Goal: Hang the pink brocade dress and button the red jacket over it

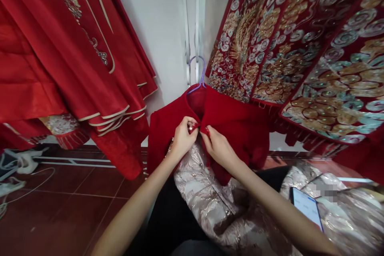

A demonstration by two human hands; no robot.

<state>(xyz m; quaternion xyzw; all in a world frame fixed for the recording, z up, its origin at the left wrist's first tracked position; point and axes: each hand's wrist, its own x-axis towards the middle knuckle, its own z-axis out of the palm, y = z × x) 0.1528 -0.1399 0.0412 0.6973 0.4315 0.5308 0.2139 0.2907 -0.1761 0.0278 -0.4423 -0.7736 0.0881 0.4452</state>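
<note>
**At the neck of the red jacket, two hands meet**

Right under the purple hanger, a red jacket hangs flat against the white wall. Its front faces the person. Its long way runs straight up and down, from the hook to the hem.

Both hands are up at the neck, just below the collar. The left hand pinches the left front edge. Its thumb and fingers are closed tight on the cloth, and a small pale bead shows at the fingertips. It may be a button, but it is too small to be sure. The right hand pinches the right front edge in the same way, with its fingers closed on the red cloth.

The two pinches sit side by side, almost touching, right at the middle line of the jacket. The two front edges meet between them. The open neck is straight above the fingers, and the rest of the front opening runs straight down from them. Neither hand is nearer than the other. Both are on the same spot, one from each side.

Under the hands a shiny pink and silver cloth spills down over the person's lap. A phone with a lit screen lies on it, off to the right. Plain red robes hang on the left, and red panels with gold stitching hang on the right. White cords lie on the dark tile floor.
</note>
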